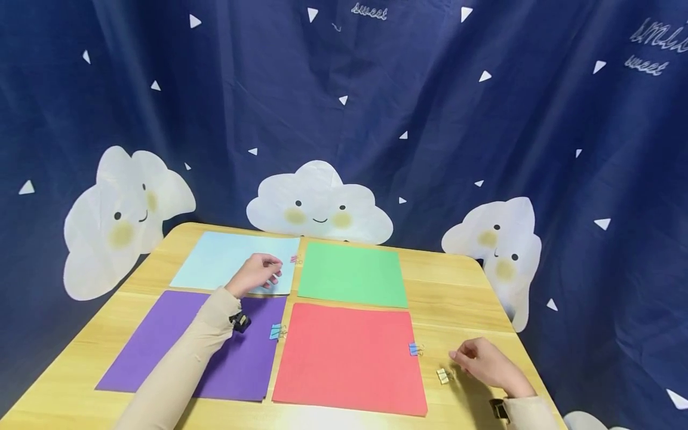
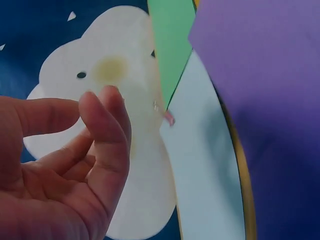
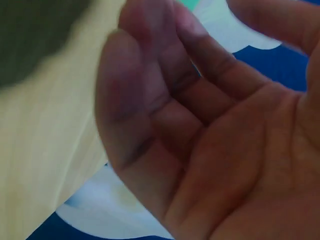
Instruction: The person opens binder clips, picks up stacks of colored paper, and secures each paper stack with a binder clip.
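Note:
My left hand [image 1: 255, 275] hovers over the light blue paper [image 1: 215, 260], its fingers loosely bent and nothing seen between them. Just right of it, a pink binder clip [image 1: 293, 259] sits on that paper's right edge. In the left wrist view the pink clip [image 2: 169, 118] appears beyond the fingertips. On the right, my right hand [image 1: 488, 364] is above the bare wood, close to a gold binder clip [image 1: 442, 376] lying on the table. Its fingers curl loosely in the right wrist view, where the palm [image 3: 235, 155] shows nothing held.
Purple paper [image 1: 242, 370] lies at the front left with a light blue clip [image 1: 276, 331] on its right edge. Red paper [image 1: 349, 358] beside it carries a blue clip [image 1: 413, 349]. Green paper [image 1: 352, 275] is behind. The wooden table [image 1: 446, 286] stands against a dark blue curtain [image 1: 419, 71].

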{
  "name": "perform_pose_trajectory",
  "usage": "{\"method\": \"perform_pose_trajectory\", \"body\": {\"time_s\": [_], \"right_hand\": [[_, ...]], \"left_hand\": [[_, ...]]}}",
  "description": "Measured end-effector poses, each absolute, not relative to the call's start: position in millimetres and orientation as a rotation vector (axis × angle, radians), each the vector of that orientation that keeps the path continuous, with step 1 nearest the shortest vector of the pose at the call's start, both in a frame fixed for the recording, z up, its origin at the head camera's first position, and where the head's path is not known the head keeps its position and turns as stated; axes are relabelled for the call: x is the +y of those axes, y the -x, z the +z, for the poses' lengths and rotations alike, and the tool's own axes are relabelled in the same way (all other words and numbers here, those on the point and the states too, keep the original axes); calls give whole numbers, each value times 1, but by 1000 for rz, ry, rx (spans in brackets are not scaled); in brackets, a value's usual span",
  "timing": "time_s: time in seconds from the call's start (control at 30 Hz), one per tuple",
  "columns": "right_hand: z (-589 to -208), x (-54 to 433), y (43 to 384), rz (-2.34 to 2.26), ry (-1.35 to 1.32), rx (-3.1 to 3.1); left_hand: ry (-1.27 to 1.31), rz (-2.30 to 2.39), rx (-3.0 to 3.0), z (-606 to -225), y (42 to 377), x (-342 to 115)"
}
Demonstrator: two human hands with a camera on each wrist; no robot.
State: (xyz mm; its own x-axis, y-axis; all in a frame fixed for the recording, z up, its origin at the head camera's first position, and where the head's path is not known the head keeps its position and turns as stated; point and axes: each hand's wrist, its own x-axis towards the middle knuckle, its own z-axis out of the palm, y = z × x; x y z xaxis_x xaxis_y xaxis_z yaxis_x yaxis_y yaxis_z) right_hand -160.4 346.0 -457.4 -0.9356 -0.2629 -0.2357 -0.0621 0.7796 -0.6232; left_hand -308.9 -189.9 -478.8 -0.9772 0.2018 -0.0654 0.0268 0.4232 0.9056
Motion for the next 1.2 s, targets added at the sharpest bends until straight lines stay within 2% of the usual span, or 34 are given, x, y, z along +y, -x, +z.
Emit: {"method": "perform_pose_trajectory", "body": {"time_s": [0.4, 0.87, 1.03, 1.2], "right_hand": [[-481, 348, 143, -1052, 409, 2543], [-494, 352, 145, -1138, 376, 2501], [-492, 354, 151, -1168, 354, 2541], [-484, 353, 166, -1332, 155, 2521]], "left_hand": [[-199, 1433, 2610, -484, 325, -135], [-226, 1084, 2834, -494, 333, -88], [-62, 989, 2856, -491, 329, -76], [90, 846, 2884, -491, 330, -66]]}}
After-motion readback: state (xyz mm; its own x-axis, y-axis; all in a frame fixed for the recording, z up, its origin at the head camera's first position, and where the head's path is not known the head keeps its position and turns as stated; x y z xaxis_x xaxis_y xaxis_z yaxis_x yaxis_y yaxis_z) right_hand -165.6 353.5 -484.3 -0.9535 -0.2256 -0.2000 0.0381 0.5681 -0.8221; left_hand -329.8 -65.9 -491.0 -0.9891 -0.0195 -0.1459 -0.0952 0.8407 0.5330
